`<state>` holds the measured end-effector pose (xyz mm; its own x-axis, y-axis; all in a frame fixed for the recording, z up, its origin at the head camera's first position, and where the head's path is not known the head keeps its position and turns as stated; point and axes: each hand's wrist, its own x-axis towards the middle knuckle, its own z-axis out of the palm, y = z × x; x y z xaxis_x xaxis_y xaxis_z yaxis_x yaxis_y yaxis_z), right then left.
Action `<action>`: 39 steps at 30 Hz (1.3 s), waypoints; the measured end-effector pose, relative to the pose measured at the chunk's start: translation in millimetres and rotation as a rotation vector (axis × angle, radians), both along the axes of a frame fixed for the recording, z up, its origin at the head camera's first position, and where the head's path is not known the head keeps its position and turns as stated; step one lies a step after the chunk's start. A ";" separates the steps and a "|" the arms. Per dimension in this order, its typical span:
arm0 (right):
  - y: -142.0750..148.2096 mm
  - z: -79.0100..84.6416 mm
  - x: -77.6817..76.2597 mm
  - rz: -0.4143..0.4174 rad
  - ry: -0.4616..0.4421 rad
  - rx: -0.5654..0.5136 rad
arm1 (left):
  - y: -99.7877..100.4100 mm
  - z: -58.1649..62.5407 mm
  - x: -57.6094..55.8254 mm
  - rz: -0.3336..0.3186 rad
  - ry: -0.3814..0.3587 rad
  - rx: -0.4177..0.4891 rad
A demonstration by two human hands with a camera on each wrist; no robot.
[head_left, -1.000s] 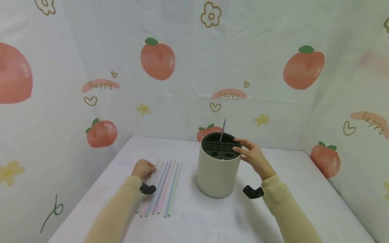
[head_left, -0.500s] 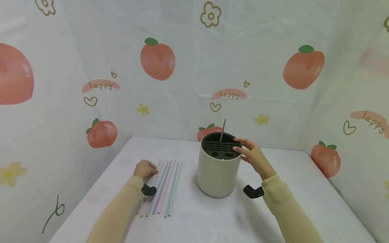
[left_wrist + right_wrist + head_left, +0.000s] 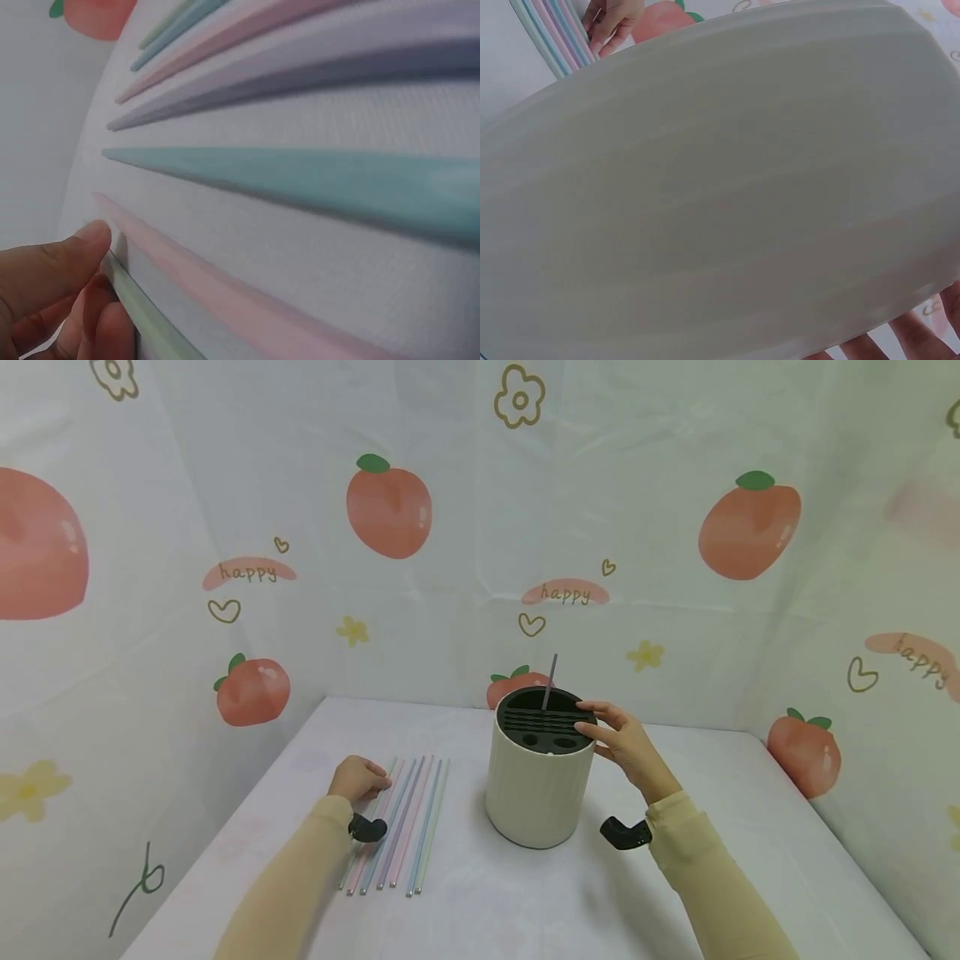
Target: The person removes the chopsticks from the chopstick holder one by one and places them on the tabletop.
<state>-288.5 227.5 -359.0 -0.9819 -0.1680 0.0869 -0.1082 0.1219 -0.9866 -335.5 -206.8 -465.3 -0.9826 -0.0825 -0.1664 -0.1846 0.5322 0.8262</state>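
At the left of the table my left hand [image 3: 360,777] pinches the far, thin end of a light green chopstick [image 3: 154,319] between thumb and fingers. This is the leftmost of several pastel chopsticks lying side by side; a pink chopstick [image 3: 187,281] lies right next to it, then a teal chopstick [image 3: 300,176]. In the head view my right hand [image 3: 628,745] grips the right rim of a cream ribbed utensil holder [image 3: 534,797], its fingers over the dark slotted top [image 3: 536,742]. One purple chopstick [image 3: 551,681] stands tilted in the holder's rear opening.
The table [image 3: 495,918] has a white cover. A white curtain [image 3: 465,652] printed with fruit and flowers hangs behind and beside it. Black wrist cameras [image 3: 626,834] sit at both cream sleeves [image 3: 716,877].
My left hand has shifted slightly to the right and the green chopstick's far end with it, closer to the pink one. My right hand and the holder have stayed in place.
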 end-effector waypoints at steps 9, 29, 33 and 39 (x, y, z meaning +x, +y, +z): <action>1.0 -0.1 -0.3 0.015 0.009 0.016 | 23.0 44.1 -0.8 -0.069 0.104 0.277; -0.5 0.7 -2.0 0.019 -0.009 0.002 | 186.4 183.4 5.6 -0.504 0.373 0.355; 1.0 0.7 -2.0 0.016 -0.016 -0.001 | 201.0 183.4 2.2 -0.515 0.341 0.327; 2.2 0.9 -1.6 0.018 -0.019 -0.013 | 215.0 179.0 -1.6 -0.545 0.333 0.276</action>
